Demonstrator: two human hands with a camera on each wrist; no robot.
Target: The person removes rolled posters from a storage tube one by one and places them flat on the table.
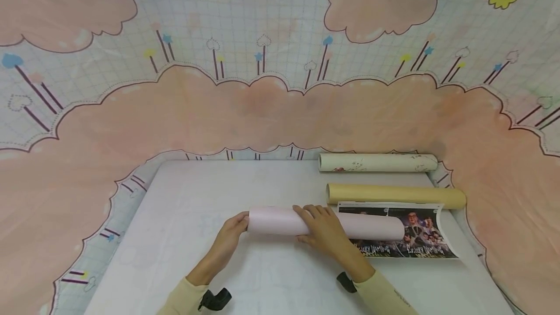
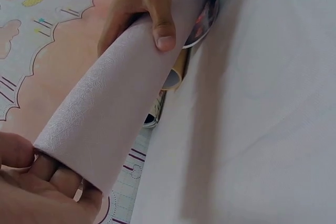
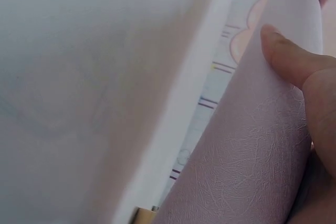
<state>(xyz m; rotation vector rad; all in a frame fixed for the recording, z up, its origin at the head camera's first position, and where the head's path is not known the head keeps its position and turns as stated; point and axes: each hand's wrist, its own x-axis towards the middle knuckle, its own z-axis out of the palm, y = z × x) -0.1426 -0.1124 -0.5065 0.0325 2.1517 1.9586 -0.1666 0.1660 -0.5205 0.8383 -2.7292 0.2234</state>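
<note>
Your left grip (image 1: 227,238) pinches the pink roll (image 1: 272,221) at its open end; your right grip (image 1: 323,230) curls round its middle: press lightly to avoid dents.

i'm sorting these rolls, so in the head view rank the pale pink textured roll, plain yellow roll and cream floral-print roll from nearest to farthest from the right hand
1. Pale pink textured roll: held in the right hand.
2. Plain yellow roll: beyond the hand, toward the right.
3. Cream floral-print roll: behind the yellow roll, back right of the white table.
</note>
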